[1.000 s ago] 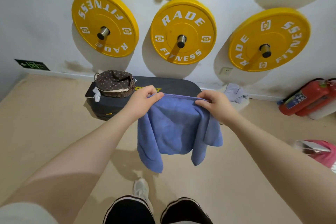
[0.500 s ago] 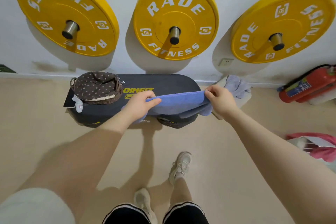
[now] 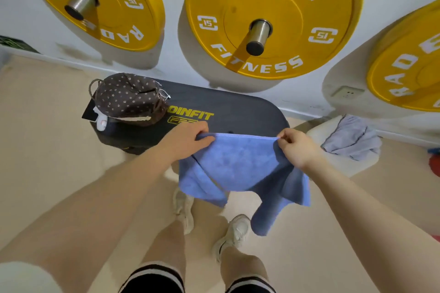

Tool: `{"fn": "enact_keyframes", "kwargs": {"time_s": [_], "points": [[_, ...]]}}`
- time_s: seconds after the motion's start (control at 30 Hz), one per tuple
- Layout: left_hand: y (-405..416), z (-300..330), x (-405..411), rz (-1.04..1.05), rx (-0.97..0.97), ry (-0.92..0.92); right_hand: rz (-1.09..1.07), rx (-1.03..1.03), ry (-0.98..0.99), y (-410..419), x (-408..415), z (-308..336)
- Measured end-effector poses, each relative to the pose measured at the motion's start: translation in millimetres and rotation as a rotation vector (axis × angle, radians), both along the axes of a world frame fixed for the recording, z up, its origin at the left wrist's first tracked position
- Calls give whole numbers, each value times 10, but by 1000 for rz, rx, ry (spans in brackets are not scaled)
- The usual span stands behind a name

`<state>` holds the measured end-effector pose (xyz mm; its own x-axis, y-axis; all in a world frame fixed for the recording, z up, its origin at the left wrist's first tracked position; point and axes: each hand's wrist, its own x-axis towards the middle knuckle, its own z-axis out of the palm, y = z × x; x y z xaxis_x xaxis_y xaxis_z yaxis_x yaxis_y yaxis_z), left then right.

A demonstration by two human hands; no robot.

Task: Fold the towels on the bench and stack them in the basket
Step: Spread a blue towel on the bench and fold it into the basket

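Note:
A blue towel point(image 3: 240, 169) hangs in front of the black bench point(image 3: 233, 109), held by its top edge. My left hand point(image 3: 188, 138) pinches the top left corner and my right hand point(image 3: 295, 147) pinches the top right corner. The towel's lower part droops in uneven flaps above my shoes. A wicker basket with a brown dotted lining point(image 3: 128, 100) sits on the bench's left end. A pale grey-blue towel point(image 3: 352, 138) lies crumpled on a white block to the right of the bench.
Yellow weight plates point(image 3: 273, 14) hang on pegs on the white wall just behind the bench. A dark phone and a small white item point(image 3: 95, 114) lie by the basket. A red object point(image 3: 434, 164) shows at the right edge. Beige floor surrounds the bench.
I have stepped closer to the bench. The towel, stretched flat over the bench half a second ago, now hangs down from both hands again with its flaps loose.

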<state>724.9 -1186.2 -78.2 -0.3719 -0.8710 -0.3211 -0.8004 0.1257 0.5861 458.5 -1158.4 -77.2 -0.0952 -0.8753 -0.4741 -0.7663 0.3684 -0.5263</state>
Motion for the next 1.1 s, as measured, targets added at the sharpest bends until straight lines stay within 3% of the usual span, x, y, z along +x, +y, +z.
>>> {"fn": "enact_keyframes", "kwargs": {"time_s": [0.23, 0.3, 0.4, 0.5, 0.57, 0.67, 0.73, 0.8, 0.93, 1.03, 1.1], "points": [[-721, -1800, -103, 120, -44, 55, -127, -60, 59, -573, -55, -1926], [-936, -2315, -138, 170, -90, 79, -207, -94, -12, -785, -75, -2437], [-1229, -2954, -249, 254, -175, 123, -418, -121, -150, -1111, -103, -3032], [-1501, -3352, -308, 262, -212, 231, -437, -158, -114, -1391, -136, -3380], [-1669, -3502, -252, 204, -235, 187, -393, -196, -70, -1559, -139, -3534], [-1825, -3650, -86, 128, -264, -183, -382, -259, -77, -1755, -49, -3716], [-1860, -3661, 49, 140, -288, -245, -488, -280, -154, -1789, 51, -3791], [-1827, -3653, 271, 106, -242, -230, -553, -257, -163, -1787, 167, -3808], [-1719, -3536, 742, -50, 46, -203, -613, -223, -81, -1879, 318, -3700], [-1727, -3483, 864, 92, 199, 47, -583, -153, 111, -1960, 401, -3644], [-1782, -3420, 790, 145, 134, 170, -372, -248, 228, -1972, 610, -3597]]}}
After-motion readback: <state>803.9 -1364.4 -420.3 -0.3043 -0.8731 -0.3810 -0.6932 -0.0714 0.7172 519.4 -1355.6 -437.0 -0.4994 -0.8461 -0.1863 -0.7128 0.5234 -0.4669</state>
